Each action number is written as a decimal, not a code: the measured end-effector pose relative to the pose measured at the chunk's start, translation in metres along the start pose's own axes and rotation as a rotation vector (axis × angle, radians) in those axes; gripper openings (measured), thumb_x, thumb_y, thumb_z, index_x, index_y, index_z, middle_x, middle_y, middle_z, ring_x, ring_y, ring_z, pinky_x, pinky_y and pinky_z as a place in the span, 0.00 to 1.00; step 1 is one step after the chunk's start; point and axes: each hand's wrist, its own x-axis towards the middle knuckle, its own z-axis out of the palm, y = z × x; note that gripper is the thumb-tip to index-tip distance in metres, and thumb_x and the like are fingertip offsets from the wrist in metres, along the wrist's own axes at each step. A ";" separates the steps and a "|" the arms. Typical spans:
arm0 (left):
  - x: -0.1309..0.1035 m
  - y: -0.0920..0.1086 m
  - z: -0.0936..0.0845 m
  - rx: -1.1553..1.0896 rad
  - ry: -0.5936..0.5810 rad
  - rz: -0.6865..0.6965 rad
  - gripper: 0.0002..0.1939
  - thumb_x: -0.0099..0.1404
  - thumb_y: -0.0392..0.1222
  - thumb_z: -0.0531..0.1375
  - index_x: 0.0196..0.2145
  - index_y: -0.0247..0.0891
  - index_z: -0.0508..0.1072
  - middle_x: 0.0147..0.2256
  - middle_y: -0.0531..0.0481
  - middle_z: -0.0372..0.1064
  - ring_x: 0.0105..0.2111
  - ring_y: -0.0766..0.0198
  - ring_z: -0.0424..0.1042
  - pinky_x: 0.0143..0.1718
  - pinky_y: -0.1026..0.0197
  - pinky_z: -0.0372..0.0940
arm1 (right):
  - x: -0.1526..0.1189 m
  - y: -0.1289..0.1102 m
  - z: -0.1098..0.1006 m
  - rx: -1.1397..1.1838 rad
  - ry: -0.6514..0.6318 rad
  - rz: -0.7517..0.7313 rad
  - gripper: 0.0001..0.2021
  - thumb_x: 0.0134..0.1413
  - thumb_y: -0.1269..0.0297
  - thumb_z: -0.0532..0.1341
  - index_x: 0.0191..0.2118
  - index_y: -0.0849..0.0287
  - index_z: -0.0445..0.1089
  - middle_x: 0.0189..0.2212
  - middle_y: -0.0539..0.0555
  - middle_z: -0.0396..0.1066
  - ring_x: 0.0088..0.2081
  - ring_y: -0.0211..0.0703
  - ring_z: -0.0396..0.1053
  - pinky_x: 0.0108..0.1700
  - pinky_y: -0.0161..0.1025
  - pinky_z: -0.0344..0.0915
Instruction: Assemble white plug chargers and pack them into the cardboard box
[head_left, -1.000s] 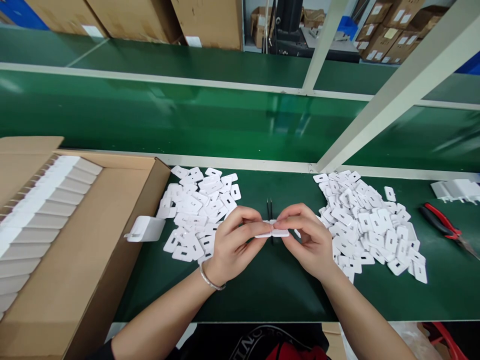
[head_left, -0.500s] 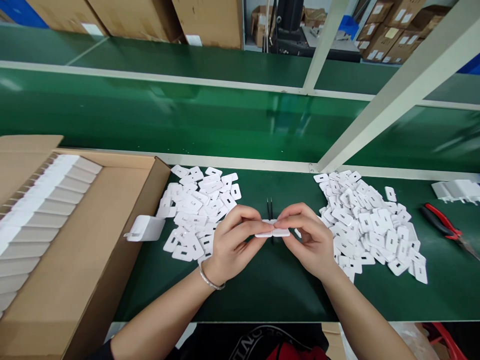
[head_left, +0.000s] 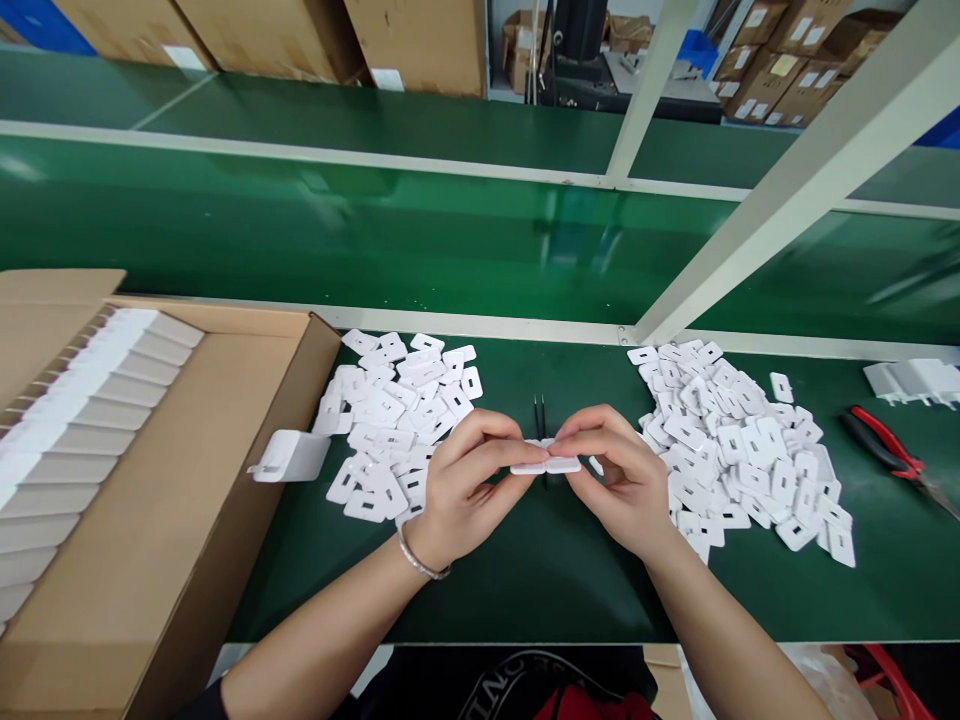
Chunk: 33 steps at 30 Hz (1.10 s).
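Observation:
My left hand (head_left: 480, 480) is closed, thumb and fingers pinching a small white plastic plate (head_left: 529, 467). A second white plastic plate (head_left: 562, 465) is pinched by my right hand (head_left: 619, 475). The two plates meet edge to edge between my fingertips, above the green table; whether they are joined I cannot tell. Beneath them lie black tweezers (head_left: 539, 412), tips pointing away and partly hidden. Left of my hands is a spread pile of white slotted plates (head_left: 390, 410). On the right lies a bigger pile of similar plates (head_left: 739, 440).
An open cardboard box (head_left: 217, 480) with a row of white housings (head_left: 97, 430) stands at left. One white housing (head_left: 292, 456) sits beside it. At right are red-and-black pliers (head_left: 889, 445) and white housings (head_left: 911, 382). A slanted metal post (head_left: 780, 190) rises behind the right pile.

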 end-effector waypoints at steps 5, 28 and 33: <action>0.000 0.000 0.000 -0.003 -0.001 0.000 0.10 0.69 0.26 0.65 0.44 0.37 0.77 0.39 0.51 0.67 0.36 0.70 0.70 0.33 0.67 0.70 | -0.001 0.000 -0.001 0.001 -0.003 0.006 0.16 0.65 0.76 0.63 0.49 0.46 0.80 0.43 0.53 0.72 0.45 0.44 0.74 0.45 0.44 0.73; 0.002 0.001 0.000 0.007 -0.001 -0.006 0.09 0.70 0.28 0.65 0.44 0.40 0.77 0.38 0.51 0.67 0.34 0.69 0.71 0.31 0.66 0.70 | 0.000 0.000 -0.001 -0.009 -0.003 -0.003 0.14 0.66 0.75 0.63 0.48 0.47 0.79 0.43 0.53 0.72 0.44 0.43 0.74 0.44 0.44 0.74; 0.002 0.001 0.000 0.018 0.001 -0.002 0.09 0.70 0.28 0.64 0.44 0.41 0.77 0.37 0.51 0.68 0.33 0.68 0.71 0.30 0.66 0.70 | -0.001 0.001 -0.001 -0.009 -0.006 0.004 0.14 0.66 0.75 0.63 0.49 0.47 0.79 0.43 0.54 0.72 0.44 0.43 0.74 0.44 0.44 0.74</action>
